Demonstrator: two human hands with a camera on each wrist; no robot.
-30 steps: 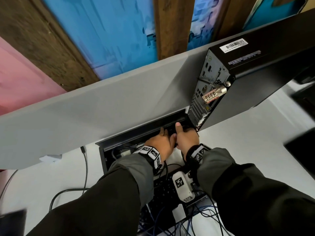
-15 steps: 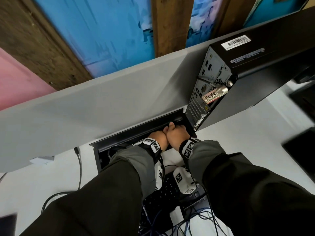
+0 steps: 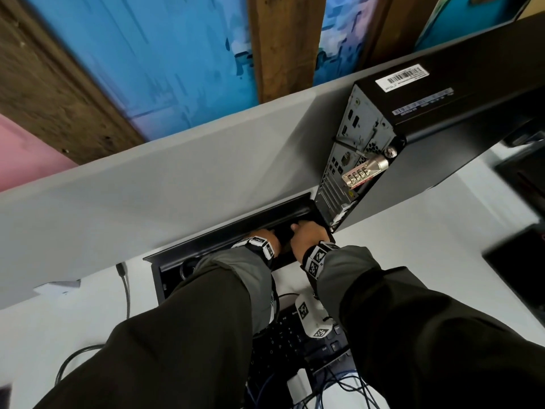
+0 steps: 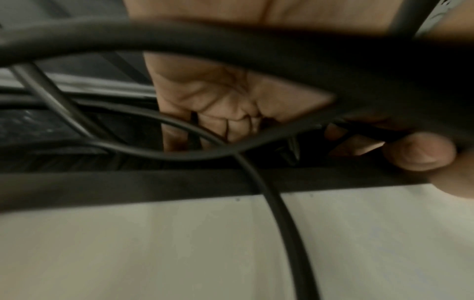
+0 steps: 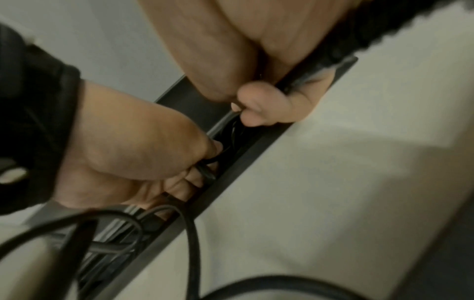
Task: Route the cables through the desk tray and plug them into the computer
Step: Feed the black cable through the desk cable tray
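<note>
Both hands reach into the black desk tray [image 3: 224,231] at the back of the white desk. In the right wrist view my left hand [image 5: 141,152] curls its fingers round a black cable [image 5: 205,164] inside the tray's slot [image 5: 231,178]. A little further along, my right hand [image 5: 256,109] pinches a black cable between thumb and fingers. Another black cable [image 4: 277,213] loops out over the tray rim [image 4: 153,182] onto the desk. The black computer [image 3: 442,113] lies just right of the tray, its rear ports [image 3: 351,160] facing my hands [image 3: 265,236] [image 3: 306,234].
A grey partition [image 3: 147,187] rises right behind the tray. A silver combination lock [image 3: 361,172] hangs on the computer's rear panel. A black keyboard [image 3: 283,343] and tangled blue cables [image 3: 339,388] lie under my forearms. One grey cable [image 3: 126,293] trails over the desk at the left.
Both hands have sunk from the tray's edge deeper into the slot. Their knuckles touched half a second ago and now stand slightly apart.
</note>
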